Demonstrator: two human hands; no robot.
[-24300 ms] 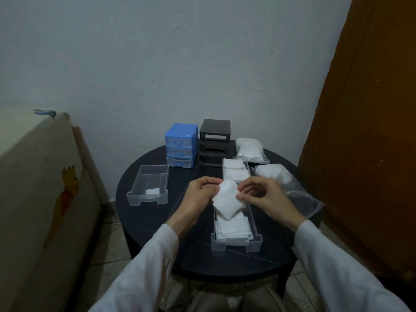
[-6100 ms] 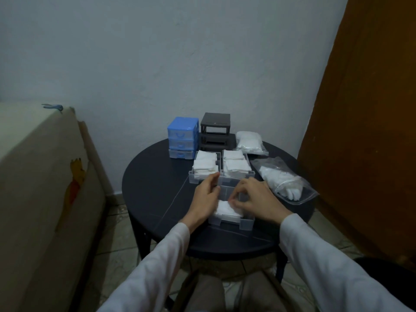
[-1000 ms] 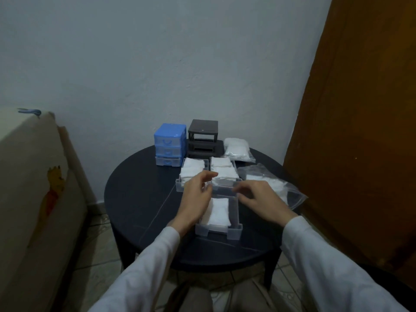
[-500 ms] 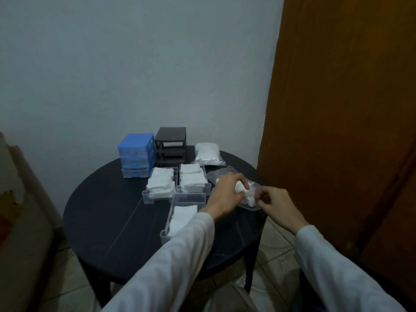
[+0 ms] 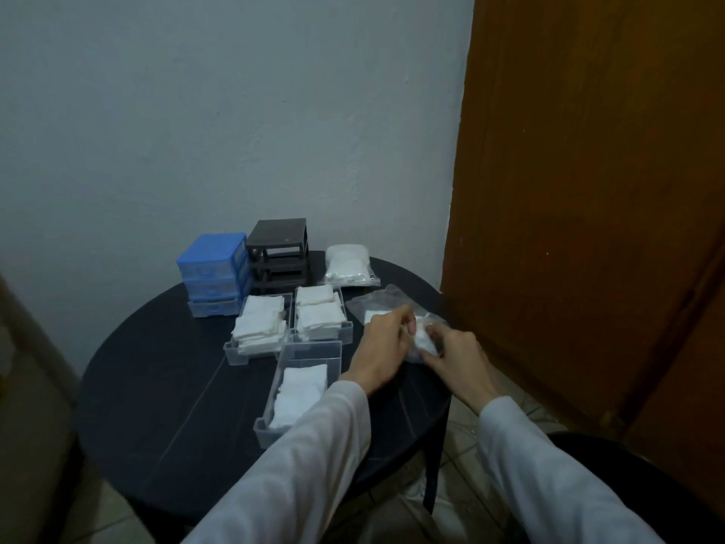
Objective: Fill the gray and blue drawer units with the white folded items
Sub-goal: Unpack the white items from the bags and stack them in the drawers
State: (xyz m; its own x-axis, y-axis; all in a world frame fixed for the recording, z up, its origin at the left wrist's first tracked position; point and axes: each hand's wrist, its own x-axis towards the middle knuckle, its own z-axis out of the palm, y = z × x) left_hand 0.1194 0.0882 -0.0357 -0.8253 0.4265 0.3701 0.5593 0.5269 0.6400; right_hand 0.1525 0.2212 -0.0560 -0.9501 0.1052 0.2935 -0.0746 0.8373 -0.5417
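The blue drawer unit (image 5: 214,279) and the dark gray drawer unit (image 5: 279,251) stand at the back of the round table (image 5: 157,378). Three clear drawers lie pulled out: two full of white folded items (image 5: 261,321) (image 5: 317,314), and a nearer one (image 5: 304,386) partly filled. My left hand (image 5: 382,347) and right hand (image 5: 451,353) both grip the open clear plastic bag (image 5: 376,304) at the table's right edge, pinching a white folded item (image 5: 425,339) between them.
A sealed bag of white items (image 5: 349,265) lies at the back right of the table. A brown wooden door (image 5: 588,190) stands close on the right. A beige piece of furniture (image 5: 23,386) is at the far left. Tiled floor shows below.
Both hands left the near drawer and moved right to the open bag, where they now hold a white item. My view has swung right.
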